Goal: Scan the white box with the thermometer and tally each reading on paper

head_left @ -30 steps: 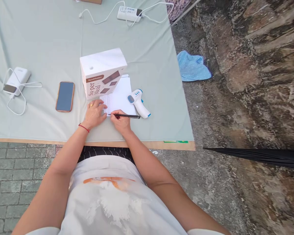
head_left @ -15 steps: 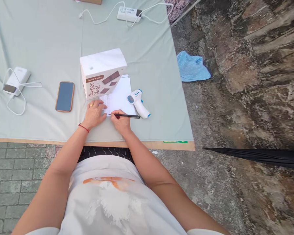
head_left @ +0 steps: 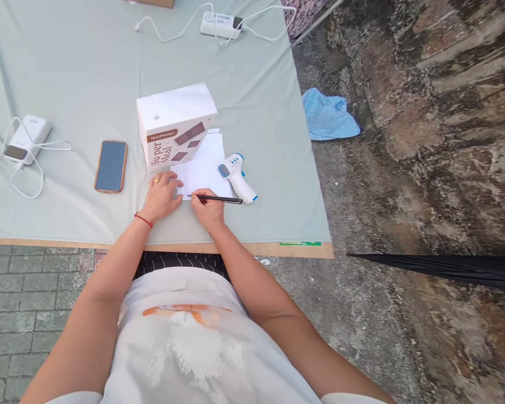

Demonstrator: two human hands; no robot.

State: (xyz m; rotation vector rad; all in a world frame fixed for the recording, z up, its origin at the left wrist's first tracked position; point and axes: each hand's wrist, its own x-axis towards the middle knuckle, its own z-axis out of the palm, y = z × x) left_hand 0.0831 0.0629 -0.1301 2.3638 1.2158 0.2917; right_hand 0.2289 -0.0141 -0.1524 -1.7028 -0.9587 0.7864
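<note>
My right hand (head_left: 208,209) grips a black pen (head_left: 224,199), its tip at the lower left part of a white sheet of paper (head_left: 208,168). Small rows of writing run down the paper's left side. Fingers spread, my left hand (head_left: 163,193) lies flat at the paper's left edge. A white box (head_left: 177,126) labelled "Su-per Meal" stands just beyond my hands and hides the paper's upper left part. Right of the paper, partly over its edge, lies a white and blue infrared thermometer (head_left: 238,178).
A phone (head_left: 111,166) in an orange-brown case lies left of the box. One white power bank (head_left: 28,139) with cables is at the far left, another power bank (head_left: 221,25) at the back. The cloth-covered table (head_left: 67,213) ends at a rough stone wall side. Blue cloth (head_left: 330,115) lies there.
The pen and my right hand have shifted very slightly to the right over the paper. My left hand stays in place.
</note>
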